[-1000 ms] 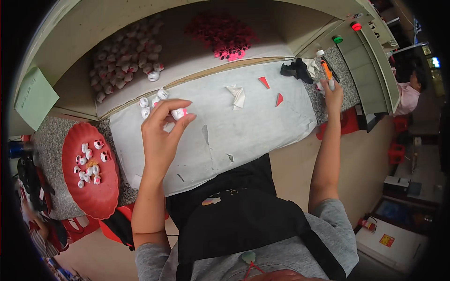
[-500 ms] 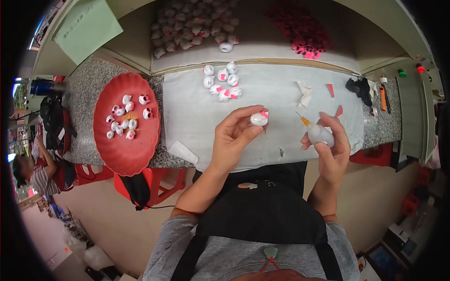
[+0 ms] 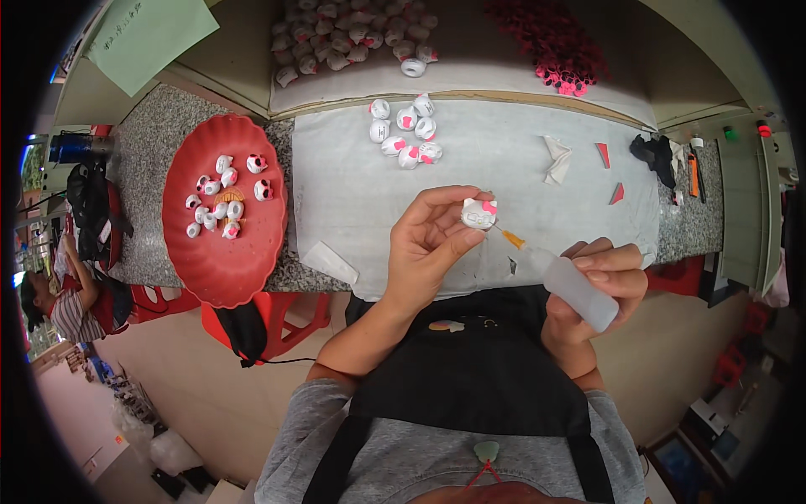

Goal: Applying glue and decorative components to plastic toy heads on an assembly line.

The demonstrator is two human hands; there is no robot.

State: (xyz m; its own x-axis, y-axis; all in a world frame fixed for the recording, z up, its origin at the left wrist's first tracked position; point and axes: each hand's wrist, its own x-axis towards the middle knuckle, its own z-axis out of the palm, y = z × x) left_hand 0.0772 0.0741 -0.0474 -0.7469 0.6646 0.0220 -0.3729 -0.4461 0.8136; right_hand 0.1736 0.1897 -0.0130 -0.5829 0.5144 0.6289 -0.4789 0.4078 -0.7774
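Between the thumb and fingers of my left hand [image 3: 426,244] is a small white cat-head figure [image 3: 478,213] with a pink bow. My right hand [image 3: 600,281] grips a translucent squeeze bottle [image 3: 581,294], tilted so its orange needle tip [image 3: 513,239] points up and left. The needle's thin end reaches the lower right side of the cat head; whether it touches is too fine to tell. Beyond my left hand, several similar white heads [image 3: 406,118] lie grouped on the white sheet [image 3: 336,185].
At left, a red scalloped tray [image 3: 231,281] holds several white heads, some with dark and pink parts. A shelf behind holds piles of white heads [image 3: 344,34] and pink-and-black pieces [image 3: 554,50]. Folded paper [image 3: 556,160], red scraps [image 3: 603,155] and black cloth [image 3: 653,158] lie at right.
My right hand has turned the squeeze bottle and brought its needle leftward to the cat head. My left hand has tilted the head and shifted slightly right.
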